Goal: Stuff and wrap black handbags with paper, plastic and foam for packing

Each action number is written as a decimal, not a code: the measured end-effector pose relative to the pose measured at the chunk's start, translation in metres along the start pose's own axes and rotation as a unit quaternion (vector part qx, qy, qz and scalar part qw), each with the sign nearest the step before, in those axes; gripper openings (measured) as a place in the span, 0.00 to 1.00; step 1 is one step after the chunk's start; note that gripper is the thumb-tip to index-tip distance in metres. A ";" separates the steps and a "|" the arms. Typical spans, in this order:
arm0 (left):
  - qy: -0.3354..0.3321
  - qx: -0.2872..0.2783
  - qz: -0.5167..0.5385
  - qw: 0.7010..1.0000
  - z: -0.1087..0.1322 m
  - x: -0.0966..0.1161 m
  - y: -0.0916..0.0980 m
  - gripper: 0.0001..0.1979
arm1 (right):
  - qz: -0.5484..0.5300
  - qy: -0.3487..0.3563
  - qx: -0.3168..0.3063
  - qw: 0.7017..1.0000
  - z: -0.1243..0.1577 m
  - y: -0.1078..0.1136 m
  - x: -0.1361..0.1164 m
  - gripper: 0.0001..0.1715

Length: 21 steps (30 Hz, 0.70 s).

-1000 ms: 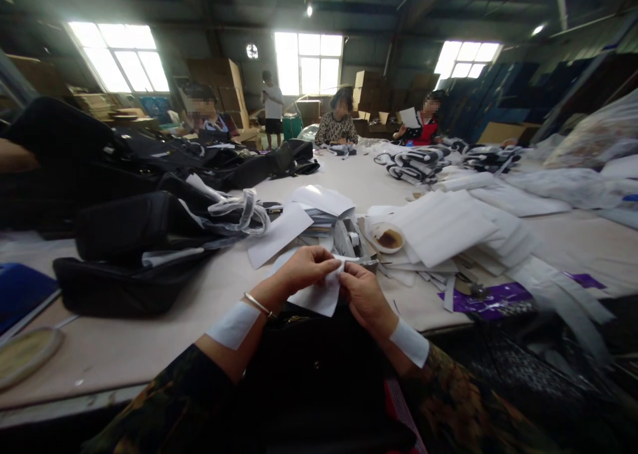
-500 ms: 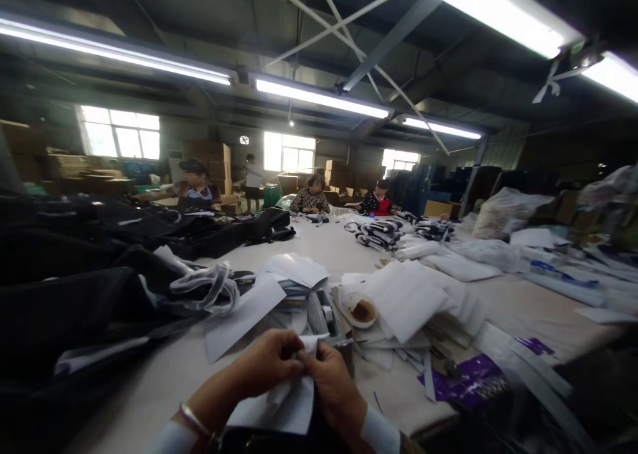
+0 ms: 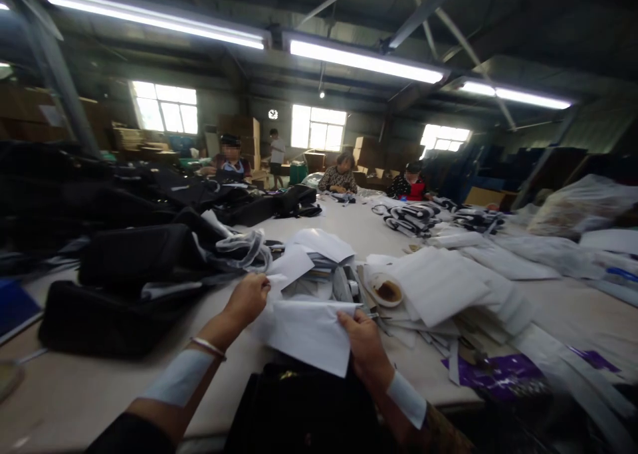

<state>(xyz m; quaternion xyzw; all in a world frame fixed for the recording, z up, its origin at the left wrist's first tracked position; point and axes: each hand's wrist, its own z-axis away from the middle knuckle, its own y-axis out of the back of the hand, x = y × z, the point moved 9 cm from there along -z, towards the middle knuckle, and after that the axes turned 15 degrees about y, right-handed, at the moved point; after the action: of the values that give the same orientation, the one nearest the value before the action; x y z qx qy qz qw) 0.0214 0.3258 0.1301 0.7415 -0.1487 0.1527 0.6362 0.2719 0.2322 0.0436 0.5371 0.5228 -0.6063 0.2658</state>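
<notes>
A white sheet (image 3: 312,334) hangs at the bottom centre, above a black bag (image 3: 302,411) near my body. My right hand (image 3: 366,341) pinches the sheet's upper right corner between thumb and fingers. To the left, my left hand (image 3: 249,298) is closed on a thin white piece (image 3: 276,281) with blurred edges; whether it is part of the same sheet cannot be made out. Behind the sheet lie a stack of white papers (image 3: 321,243) and a grey box (image 3: 343,283).
Black bags (image 3: 139,258) cover the table's left side. A bowl with brown contents (image 3: 386,290), loose white sheets (image 3: 441,288) and purple packaging (image 3: 498,374) lie to the right. Several people are in the background, one in a patterned top (image 3: 339,178).
My hands have moved apart, the left one up and leftward. The white sheet is now spread wider. The view has turned left, and the black bag below shows more.
</notes>
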 end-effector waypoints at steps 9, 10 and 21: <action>0.005 0.005 -0.120 0.993 -0.002 -0.016 -0.043 0.10 | 0.141 0.106 0.031 0.984 -0.018 0.019 -0.029 0.24; -0.008 0.004 -0.120 0.993 -0.006 -0.010 -0.047 0.09 | 0.169 0.126 0.029 0.977 -0.019 0.018 -0.034 0.25; 0.029 0.035 -0.119 0.992 -0.047 0.003 -0.073 0.12 | 0.303 0.207 -0.024 0.930 -0.019 0.005 -0.061 0.26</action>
<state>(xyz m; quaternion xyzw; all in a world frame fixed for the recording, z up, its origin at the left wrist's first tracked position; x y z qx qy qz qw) 0.0523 0.3828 0.0729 0.7712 -0.0352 0.1026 0.6272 0.3002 0.2334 0.1011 0.7775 0.3926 -0.3593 0.3352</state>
